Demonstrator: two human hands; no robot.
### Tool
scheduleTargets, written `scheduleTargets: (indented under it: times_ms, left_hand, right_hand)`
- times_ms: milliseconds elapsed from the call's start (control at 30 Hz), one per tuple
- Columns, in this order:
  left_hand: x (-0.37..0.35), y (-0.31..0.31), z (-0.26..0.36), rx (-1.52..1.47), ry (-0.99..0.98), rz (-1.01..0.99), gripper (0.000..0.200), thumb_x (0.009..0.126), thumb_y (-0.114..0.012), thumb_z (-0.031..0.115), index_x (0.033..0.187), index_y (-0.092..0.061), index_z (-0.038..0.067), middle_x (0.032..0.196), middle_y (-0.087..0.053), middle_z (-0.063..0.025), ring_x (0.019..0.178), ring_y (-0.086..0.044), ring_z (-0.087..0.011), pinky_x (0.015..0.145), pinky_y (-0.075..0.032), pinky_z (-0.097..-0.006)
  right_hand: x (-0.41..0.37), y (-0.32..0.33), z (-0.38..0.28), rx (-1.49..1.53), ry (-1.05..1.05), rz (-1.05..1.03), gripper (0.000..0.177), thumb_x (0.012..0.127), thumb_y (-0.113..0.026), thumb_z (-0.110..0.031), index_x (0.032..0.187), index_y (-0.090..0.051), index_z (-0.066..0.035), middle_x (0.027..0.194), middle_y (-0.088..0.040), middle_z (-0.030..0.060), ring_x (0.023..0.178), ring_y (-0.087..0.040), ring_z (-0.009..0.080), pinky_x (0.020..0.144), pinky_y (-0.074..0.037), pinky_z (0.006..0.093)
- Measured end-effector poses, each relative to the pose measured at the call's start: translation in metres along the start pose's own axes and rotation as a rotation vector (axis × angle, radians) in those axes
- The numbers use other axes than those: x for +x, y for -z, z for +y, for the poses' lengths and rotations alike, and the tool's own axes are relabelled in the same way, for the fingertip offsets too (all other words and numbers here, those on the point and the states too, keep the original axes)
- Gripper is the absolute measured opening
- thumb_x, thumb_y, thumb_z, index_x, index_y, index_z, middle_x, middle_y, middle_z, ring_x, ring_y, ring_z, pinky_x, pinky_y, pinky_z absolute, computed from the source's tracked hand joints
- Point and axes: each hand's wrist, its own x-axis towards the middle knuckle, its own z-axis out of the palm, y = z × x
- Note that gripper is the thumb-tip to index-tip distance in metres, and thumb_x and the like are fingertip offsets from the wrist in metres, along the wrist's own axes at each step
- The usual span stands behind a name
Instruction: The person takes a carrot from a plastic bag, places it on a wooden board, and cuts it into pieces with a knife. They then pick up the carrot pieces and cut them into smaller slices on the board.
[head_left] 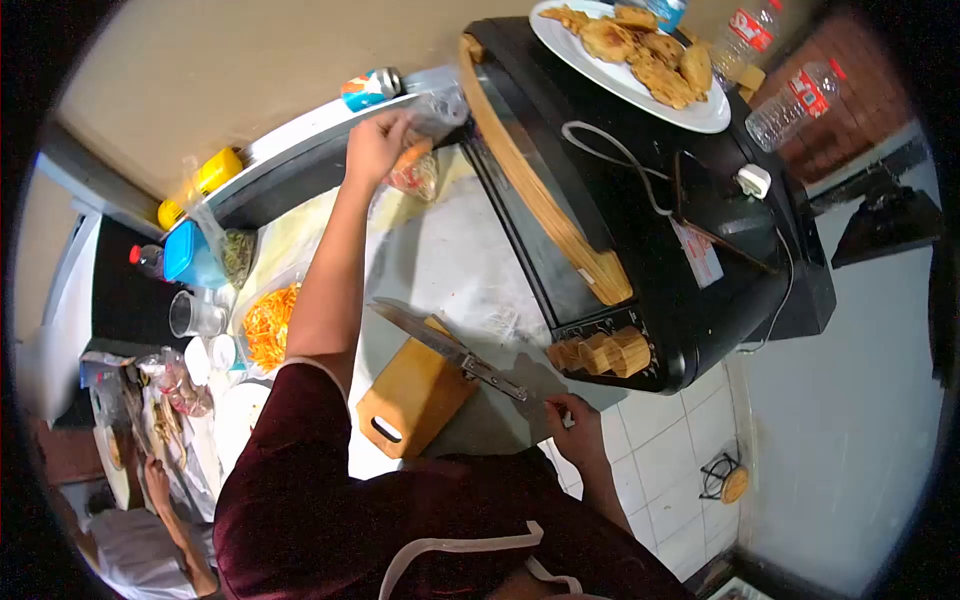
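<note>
Near the wall ledge, my left hand [380, 148] is closed on the top of a clear plastic bag [415, 172] with reddish and pale contents. Low on the right, my right hand [572, 425] has its fingers curled beside the counter edge, close to the knife's handle end but apart from it; whether it holds something small is unclear. A knife [445, 347] lies across the top of a wooden cutting board [415, 392]. Left of my left arm stands a container of shredded orange food [268, 325].
A black oven [650, 215] on the right bears a plate of fried food [640, 60], a phone and bottles [797, 105]. A can [371, 90] rests on the ledge. Glass [197, 314] and blue box [192, 255] stand left. Another person [140, 545] works at lower left.
</note>
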Motion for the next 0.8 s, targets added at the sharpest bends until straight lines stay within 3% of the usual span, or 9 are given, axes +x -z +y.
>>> scheduleTargets:
  times_ms: [33, 100, 233, 333, 433, 567, 633, 700, 800]
  left_hand:
    - [-0.006, 0.007, -0.002, 0.003, 0.005, 0.023, 0.021, 0.091, -0.060, 0.020, 0.099, -0.071, 0.005, 0.070, -0.066, -0.0083, 0.064, -0.061, -0.0093, 0.063, -0.050, -0.0276]
    - [-0.022, 0.020, -0.011, -0.132, -0.264, -0.106, 0.020, 0.092, -0.059, 0.017, 0.101, -0.070, 0.002, 0.076, -0.068, -0.0082, 0.065, -0.061, -0.0108, 0.063, -0.050, -0.0269]
    - [-0.070, 0.059, 0.022, -0.199, -0.144, -0.234, 0.021, 0.090, -0.061, 0.016, 0.102, -0.068, 0.001, 0.088, -0.070, -0.0119, 0.076, -0.064, -0.0131, 0.070, -0.051, -0.0279]
    - [-0.112, 0.070, 0.015, -0.252, -0.175, -0.383, 0.022, 0.091, -0.062, 0.018, 0.099, -0.067, -0.002, 0.080, -0.069, -0.0075, 0.073, -0.062, -0.0111, 0.067, -0.049, -0.0270]
    - [-0.154, 0.075, 0.019, -0.300, -0.247, -0.543, 0.021, 0.091, -0.063, 0.018, 0.094, -0.067, -0.002, 0.076, -0.065, -0.0038, 0.069, -0.059, -0.0111, 0.065, -0.049, -0.0267]
    - [-0.191, 0.078, 0.036, -0.345, -0.032, -0.682, 0.019, 0.089, -0.063, 0.015, 0.102, -0.068, 0.002, 0.093, -0.065, -0.0043, 0.073, -0.060, -0.0114, 0.069, -0.048, -0.0261]
    - [-0.205, 0.080, 0.039, -0.376, -0.153, -0.608, 0.027, 0.088, -0.060, 0.008, 0.115, -0.063, 0.004, 0.105, -0.062, -0.0045, 0.090, -0.057, -0.0106, 0.081, -0.048, -0.0268]
    - [-0.214, 0.080, 0.027, -0.379, -0.177, -0.663, 0.036, 0.088, -0.059, 0.008, 0.124, -0.057, 0.005, 0.113, -0.060, -0.0044, 0.091, -0.057, -0.0097, 0.081, -0.048, -0.0268]
    - [-0.229, 0.078, 0.022, -0.480, -0.038, -0.442, 0.041, 0.087, -0.061, 0.009, 0.127, -0.054, 0.006, 0.113, -0.060, -0.0055, 0.086, -0.058, -0.0107, 0.078, -0.048, -0.0275]
  right_hand:
    - [0.003, -0.003, 0.000, 0.004, -0.002, -0.023, 0.014, 0.086, -0.065, -0.014, 0.095, -0.064, -0.004, 0.089, -0.066, 0.0156, 0.081, -0.066, 0.0320, 0.069, -0.052, 0.0385]
    - [0.009, -0.007, -0.008, 0.010, 0.008, -0.060, 0.014, 0.086, -0.065, -0.014, 0.094, -0.064, -0.003, 0.088, -0.066, 0.0152, 0.080, -0.066, 0.0310, 0.068, -0.051, 0.0375]
    - [0.030, -0.016, -0.031, 0.105, 0.179, 0.024, 0.012, 0.085, -0.066, -0.015, 0.090, -0.064, -0.004, 0.079, -0.063, 0.0096, 0.068, -0.061, 0.0195, 0.064, -0.049, 0.0316]
    - [0.044, -0.017, -0.061, 0.141, 0.202, 0.119, 0.012, 0.084, -0.068, -0.014, 0.089, -0.064, -0.005, 0.075, -0.061, 0.0077, 0.067, -0.057, 0.0141, 0.062, -0.046, 0.0279]
    - [0.054, -0.014, -0.089, 0.129, 0.280, 0.239, 0.013, 0.081, -0.069, -0.011, 0.092, -0.064, -0.005, 0.078, -0.061, 0.0065, 0.069, -0.057, 0.0132, 0.063, -0.045, 0.0267]
    - [0.051, -0.012, -0.115, 0.122, 0.378, 0.280, 0.020, 0.078, -0.069, -0.006, 0.097, -0.063, -0.005, 0.086, -0.062, 0.0064, 0.075, -0.059, 0.0170, 0.067, -0.046, 0.0291]
    - [0.047, -0.013, -0.121, 0.106, 0.736, 0.436, 0.027, 0.074, -0.069, -0.002, 0.101, -0.062, -0.005, 0.092, -0.062, 0.0081, 0.082, -0.060, 0.0238, 0.072, -0.047, 0.0331]
    - [0.047, -0.003, -0.135, 0.012, 0.847, 0.412, 0.027, 0.075, -0.068, -0.003, 0.102, -0.062, -0.004, 0.095, -0.062, 0.0096, 0.089, -0.059, 0.0276, 0.078, -0.047, 0.0362]
    - [0.053, -0.001, -0.148, -0.096, 0.804, 0.048, 0.025, 0.077, -0.068, -0.009, 0.101, -0.062, -0.005, 0.100, -0.061, 0.0081, 0.093, -0.057, 0.0275, 0.080, -0.045, 0.0398]
